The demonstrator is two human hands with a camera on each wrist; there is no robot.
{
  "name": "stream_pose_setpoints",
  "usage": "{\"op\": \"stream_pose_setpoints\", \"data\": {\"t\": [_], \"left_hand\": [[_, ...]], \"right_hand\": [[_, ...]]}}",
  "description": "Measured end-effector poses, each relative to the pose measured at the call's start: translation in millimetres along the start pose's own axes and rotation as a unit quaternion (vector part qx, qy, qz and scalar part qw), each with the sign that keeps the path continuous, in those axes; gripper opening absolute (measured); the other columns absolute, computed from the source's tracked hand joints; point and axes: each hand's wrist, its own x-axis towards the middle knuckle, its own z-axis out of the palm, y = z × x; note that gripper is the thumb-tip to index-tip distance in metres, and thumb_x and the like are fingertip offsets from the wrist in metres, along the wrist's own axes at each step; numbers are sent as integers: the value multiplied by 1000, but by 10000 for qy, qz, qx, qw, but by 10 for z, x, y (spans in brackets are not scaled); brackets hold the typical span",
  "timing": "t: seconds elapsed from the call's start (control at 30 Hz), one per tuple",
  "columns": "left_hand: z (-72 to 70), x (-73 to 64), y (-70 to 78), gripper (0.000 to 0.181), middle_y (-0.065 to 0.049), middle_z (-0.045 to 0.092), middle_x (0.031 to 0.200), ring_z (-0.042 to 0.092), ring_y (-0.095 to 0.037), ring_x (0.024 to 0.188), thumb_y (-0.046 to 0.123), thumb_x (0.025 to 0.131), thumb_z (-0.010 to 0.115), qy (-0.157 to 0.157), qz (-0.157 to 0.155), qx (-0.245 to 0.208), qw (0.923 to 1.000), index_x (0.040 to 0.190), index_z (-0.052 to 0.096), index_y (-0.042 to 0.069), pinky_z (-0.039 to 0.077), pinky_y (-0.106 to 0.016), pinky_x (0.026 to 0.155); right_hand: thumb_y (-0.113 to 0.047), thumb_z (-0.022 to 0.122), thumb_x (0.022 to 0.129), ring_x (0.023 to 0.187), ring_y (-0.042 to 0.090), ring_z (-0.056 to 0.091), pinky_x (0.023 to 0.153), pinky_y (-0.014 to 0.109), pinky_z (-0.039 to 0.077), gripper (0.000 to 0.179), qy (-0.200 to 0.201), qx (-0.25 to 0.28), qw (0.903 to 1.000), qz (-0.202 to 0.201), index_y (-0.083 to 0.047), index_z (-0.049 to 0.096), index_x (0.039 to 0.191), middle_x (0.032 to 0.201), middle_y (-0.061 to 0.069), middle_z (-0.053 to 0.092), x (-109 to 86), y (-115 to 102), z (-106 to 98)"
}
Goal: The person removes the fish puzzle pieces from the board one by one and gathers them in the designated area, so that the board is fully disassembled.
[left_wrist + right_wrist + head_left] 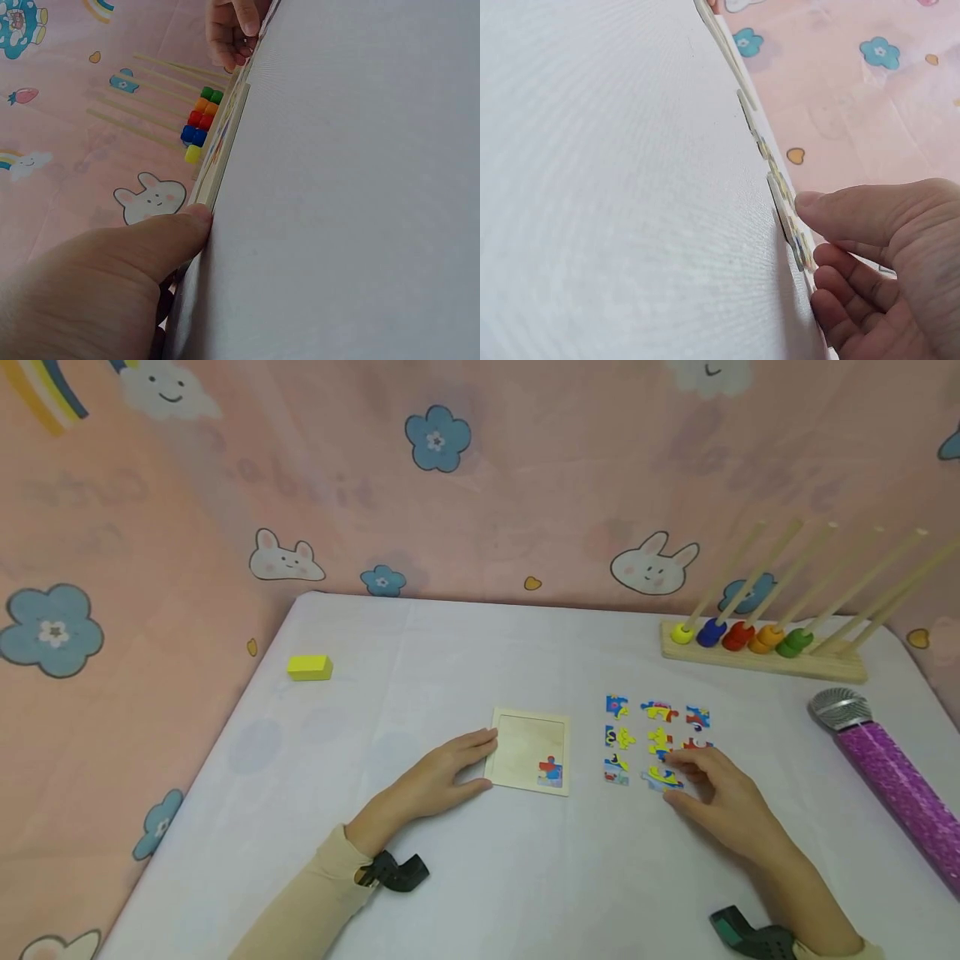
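Observation:
In the head view my left hand (446,770) rests against the left side of a shallow wooden puzzle board (490,762), its fingers nearly straight. The left wrist view shows the thumb (180,234) at the board's edge. One red and blue jigsaw piece lies in the board's lower right corner. Curled over the loose pieces, my right hand (723,800) has thumb and index finger at opposite edges of a colourful jigsaw piece (660,779), which appears pinched close to the table. In the right wrist view the thumb (855,214) meets that piece's side, and the other fingers are bent.
Several loose jigsaw pieces (617,737) lie in rows between the board and right hand. A bead rack (765,657) with upright rods stands at the back right, with a glittery purple microphone (892,777) before it. A yellow block (310,667) lies far left.

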Motion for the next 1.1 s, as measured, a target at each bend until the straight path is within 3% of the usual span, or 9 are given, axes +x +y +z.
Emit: {"op": "stream_pose_setpoints", "data": {"t": [0.07,0.17,0.23,0.47,0.6,0.77,0.9,1.0,1.1], "left_hand": [[0,-2,5,59,-3,35,153,31,-20,141,26,91,64,-14,-8,17,10000,142,43,4,32,-37,114],[1,-3,11,59,-3,35,153,31,-20,141,26,91,64,-36,-11,38,10000,142,42,4,33,-37,113],[0,-1,16,59,-3,35,153,31,-20,141,26,91,64,-43,-31,30,10000,142,42,5,33,-37,114],[-7,-6,18,59,-4,36,152,32,-20,141,25,91,65,11,-7,-33,10000,141,43,4,33,-38,113],[-8,-8,15,59,-3,36,152,32,-20,141,25,91,64,-8,-34,-20,10000,142,43,5,33,-37,113],[-7,-4,12,59,-3,35,153,31,-19,142,26,91,64,-52,-46,-20,10000,142,43,5,32,-36,114],[-5,-5,7,59,-2,34,153,30,-18,142,27,91,64,-57,-79,-3,10000,142,42,5,32,-35,114],[-4,-6,4,60,-1,34,153,30,-18,142,27,91,64,-61,-98,2,9999,143,42,6,32,-36,114],[-3,-4,2,60,0,33,153,30,-17,142,28,91,64,-65,-99,16,9999,143,41,7,32,-35,114]], "right_hand": [[-20,76,81,108,28,51,86,-7,18,46,45,16,10000,-1,-6,57,121,115,12,56,-3,-7,-3],[-20,75,82,109,30,51,87,-6,17,48,68,70,10000,-3,-6,56,123,116,11,56,-1,-15,0],[-21,75,82,110,28,50,88,-8,16,49,66,76,9999,-32,-6,55,124,117,11,56,1,-28,4],[-21,74,83,106,1,50,87,-7,27,48,-157,405,9989,-156,-9,55,127,121,9,59,26,-162,-5],[-22,73,84,104,3,53,87,-3,34,47,-317,484,9979,-300,-11,56,126,120,6,60,90,-277,24],[-18,74,83,104,17,57,87,7,42,45,-370,441,9966,-588,-11,58,124,118,4,62,199,-395,103],[-16,73,83,107,21,59,90,28,52,47,-603,494,9957,-502,-10,57,126,121,5,61,285,-522,175],[-14,73,83,110,22,58,91,43,52,49,-814,537,9943,-437,-9,56,128,123,5,60,343,-625,234],[-14,72,83,112,23,57,93,45,51,50,-956,582,9928,-421,-9,55,129,125,5,58,392,-702,293]]}}
